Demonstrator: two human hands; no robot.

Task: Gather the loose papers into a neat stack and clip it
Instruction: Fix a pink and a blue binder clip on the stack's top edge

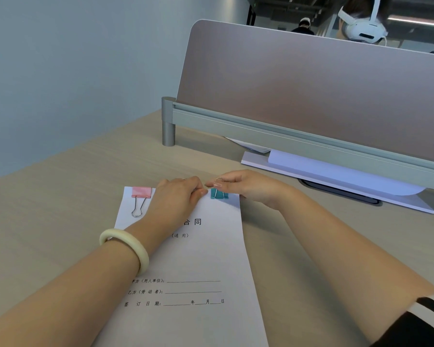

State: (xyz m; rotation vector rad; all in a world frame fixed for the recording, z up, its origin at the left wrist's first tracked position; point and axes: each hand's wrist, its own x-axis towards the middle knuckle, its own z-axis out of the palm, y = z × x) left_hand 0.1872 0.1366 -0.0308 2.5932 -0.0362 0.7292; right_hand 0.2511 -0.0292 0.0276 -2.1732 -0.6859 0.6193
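Note:
A stack of white printed papers [206, 259] lies on the wooden desk in front of me. A pink binder clip [141, 192] grips its top edge at the left, wire handle folded down onto the page. A teal binder clip [219, 194] sits on the top edge at the right. My right hand [251, 187] pinches that clip's upright wire handle with thumb and forefinger. My left hand [178, 199] rests flat on the top of the stack just left of the teal clip, its fingertips pressing the paper's edge. A cream bangle circles my left wrist.
A grey-brown desk partition [311, 96] on a metal rail stands behind the papers. Under it lie a white board and more white sheets [336, 176]. A person wearing a white headset shows above the partition. Bare desk [60, 209] spreads to the left.

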